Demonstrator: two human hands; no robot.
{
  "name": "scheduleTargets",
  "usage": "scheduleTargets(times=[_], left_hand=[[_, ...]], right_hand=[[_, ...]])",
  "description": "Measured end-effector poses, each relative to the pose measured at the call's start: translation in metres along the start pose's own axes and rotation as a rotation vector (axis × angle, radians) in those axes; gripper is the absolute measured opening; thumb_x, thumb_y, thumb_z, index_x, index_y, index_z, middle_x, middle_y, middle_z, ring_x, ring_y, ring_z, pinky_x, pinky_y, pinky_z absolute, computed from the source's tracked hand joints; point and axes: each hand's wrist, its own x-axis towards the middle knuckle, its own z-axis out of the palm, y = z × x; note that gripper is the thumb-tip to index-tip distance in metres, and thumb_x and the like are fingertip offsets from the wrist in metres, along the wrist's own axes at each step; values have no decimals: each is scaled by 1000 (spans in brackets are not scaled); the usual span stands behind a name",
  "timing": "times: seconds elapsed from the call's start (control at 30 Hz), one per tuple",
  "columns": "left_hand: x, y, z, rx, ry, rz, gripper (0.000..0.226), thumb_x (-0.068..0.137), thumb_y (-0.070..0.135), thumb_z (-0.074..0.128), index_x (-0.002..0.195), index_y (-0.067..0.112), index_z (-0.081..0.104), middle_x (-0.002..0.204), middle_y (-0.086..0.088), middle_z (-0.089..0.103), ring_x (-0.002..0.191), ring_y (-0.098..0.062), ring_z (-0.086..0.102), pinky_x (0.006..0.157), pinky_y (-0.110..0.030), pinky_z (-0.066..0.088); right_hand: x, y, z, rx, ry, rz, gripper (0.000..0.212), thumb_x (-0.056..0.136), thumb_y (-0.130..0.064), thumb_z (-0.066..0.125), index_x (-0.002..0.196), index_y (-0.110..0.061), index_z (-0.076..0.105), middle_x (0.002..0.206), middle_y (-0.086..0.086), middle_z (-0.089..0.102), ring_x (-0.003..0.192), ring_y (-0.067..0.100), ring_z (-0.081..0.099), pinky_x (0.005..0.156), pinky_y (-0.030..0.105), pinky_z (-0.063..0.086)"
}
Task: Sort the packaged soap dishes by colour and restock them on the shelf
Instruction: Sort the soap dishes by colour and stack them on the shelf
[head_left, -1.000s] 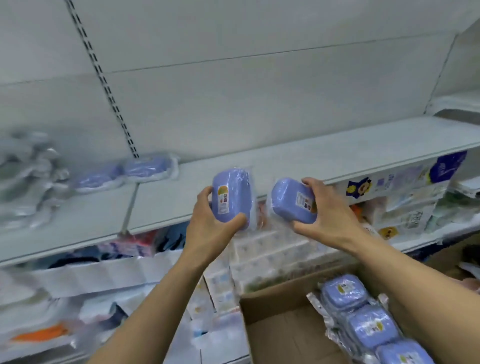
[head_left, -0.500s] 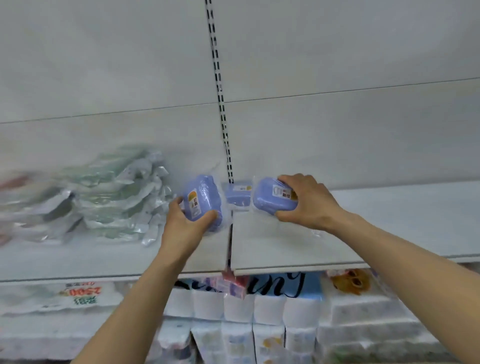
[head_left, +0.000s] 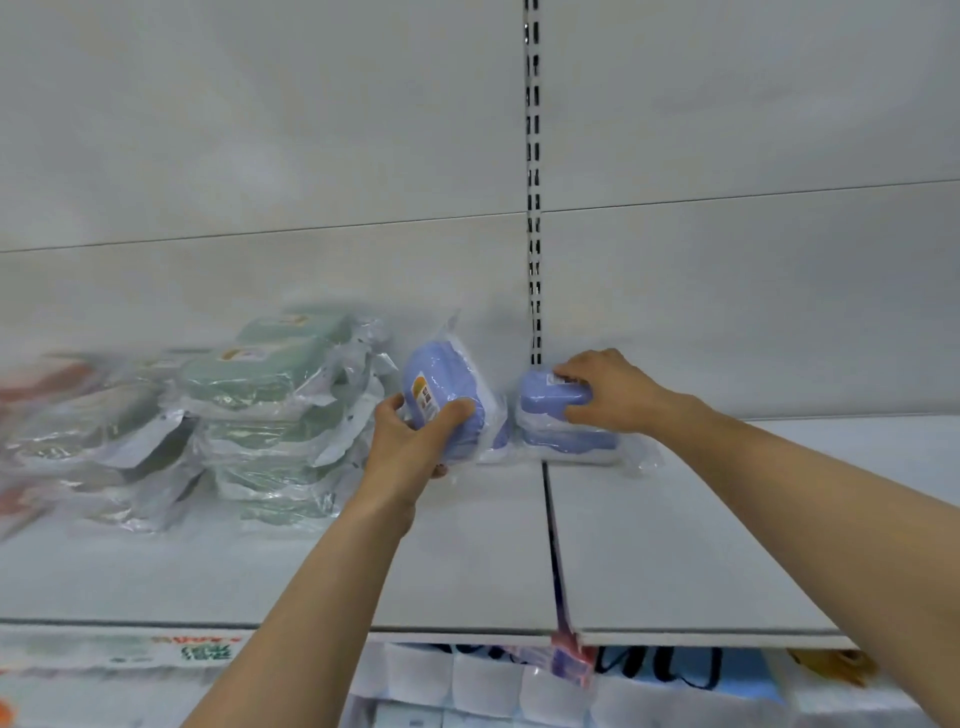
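The left hand (head_left: 415, 441) grips a blue soap dish (head_left: 441, 402) in clear wrap at frame centre. The dish stands on edge, tilted, long axis running from lower right to upper left, label face toward the camera. The thumb curls over its front lower edge and the fingers wrap its left side.

The right hand (head_left: 608, 389) grips a second blue soap dish (head_left: 550, 397), lying flat with its long axis left to right. It sits on top of another wrapped blue dish (head_left: 566, 441) resting on the shelf (head_left: 701, 545) at the back panel. The fingers curl over its top and the thumb presses its front.

The stack of green soap dishes (head_left: 265, 395) lies just left of the left hand. The shelf surface is open to the right and toward the front edge.
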Motion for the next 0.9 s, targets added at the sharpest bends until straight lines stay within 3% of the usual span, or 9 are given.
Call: scheduleTargets(times=[0.1, 0.2, 0.27, 0.37, 0.5, 0.6, 0.7, 0.77, 0.9], left_hand=[[8, -1, 0, -81, -18, -32, 84, 78, 35, 81, 145, 20, 33, 128, -4, 57, 100, -19, 66, 80, -39, 60], [13, 0, 5, -193, -41, -69, 78, 79, 42, 79, 140, 18, 37, 129, -5, 58, 103, -22, 67, 70, -33, 60], [14, 1, 10, -238, -76, -75, 67, 83, 48, 72, 135, 16, 43, 122, -5, 63, 98, -20, 71, 68, -31, 60], [16, 1, 12, -169, -163, 6, 56, 93, 58, 53, 131, 17, 52, 120, -6, 66, 95, -18, 71, 69, -32, 59], [29, -5, 0, 531, 55, 647, 78, 82, 37, 77, 147, 22, 38, 144, 1, 37, 128, -14, 41, 95, -26, 37], [48, 3, 2, 854, 0, 1025, 101, 65, 33, 87, 150, 19, 35, 149, -5, 39, 138, -27, 34, 109, -38, 31], [64, 17, 7, 966, -48, 1048, 92, 56, 32, 87, 139, 20, 49, 128, 0, 57, 114, -29, 56, 98, -41, 39], [70, 25, 9, 1015, -10, 1001, 88, 57, 31, 86, 137, 20, 51, 120, -2, 57, 102, -29, 56, 88, -38, 41], [85, 30, 15, 1328, -81, 791, 84, 71, 28, 77, 145, 24, 38, 129, -1, 48, 114, -27, 48, 88, -34, 38]], right_hand=[[-17, -36, -2, 252, 248, -13, 40, 82, -48, 69, 117, -27, 66, 119, -10, 59, 119, 15, 49, 97, 31, 41], [-41, -90, 5, 786, 191, -41, 48, 78, -41, 78, 122, -35, 59, 114, -13, 63, 107, 1, 58, 87, 17, 45], [-48, -107, 16, 706, 108, -112, 67, 74, -37, 82, 131, -42, 46, 119, -16, 58, 105, -1, 58, 87, 17, 49], [-35, -103, 18, 729, 248, -56, 69, 77, -21, 76, 134, -38, 41, 114, -8, 59, 97, 12, 63, 86, 36, 55], [-16, -85, -6, 962, 253, 142, 62, 75, -9, 75, 130, -27, 49, 106, 12, 68, 94, 28, 68, 84, 50, 57], [-9, -76, -15, 1017, 106, 158, 62, 73, -10, 73, 129, -25, 50, 103, 21, 68, 84, 29, 65, 86, 51, 54], [-3, -70, -14, 970, 68, 107, 66, 73, -16, 76, 132, -27, 47, 105, 22, 68, 90, 28, 68, 91, 47, 55], [-5, -60, -14, 830, 164, 103, 71, 78, -27, 79, 138, -28, 42, 108, 9, 68, 99, 15, 66, 88, 27, 53], [-17, -25, -10, 69, 170, 143, 71, 77, -41, 73, 140, -39, 39, 133, -9, 47, 125, 16, 41, 100, 36, 36]])
